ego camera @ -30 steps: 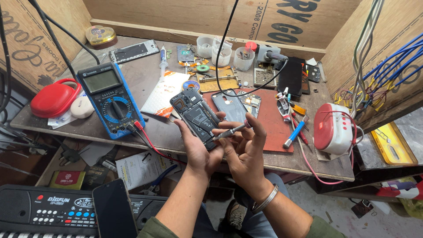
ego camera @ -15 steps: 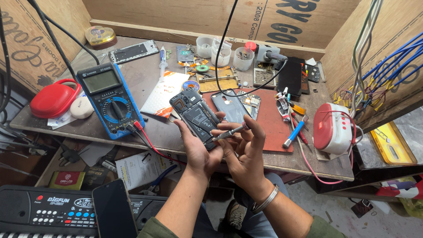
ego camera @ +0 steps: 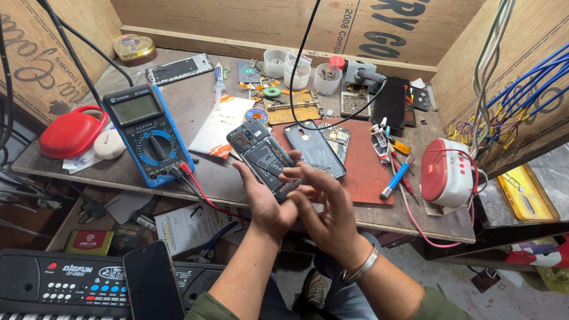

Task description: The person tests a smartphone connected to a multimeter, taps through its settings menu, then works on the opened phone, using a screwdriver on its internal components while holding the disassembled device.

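Opened smartphone: back cover off, dark internals and battery exposed, tilted above the counter edge. Left hand cradles it from below, closed about its lower end, keeping the open face upward. Right hand pinches a slim screwdriver at its bottom edge. Blue multimeter stands nearby.
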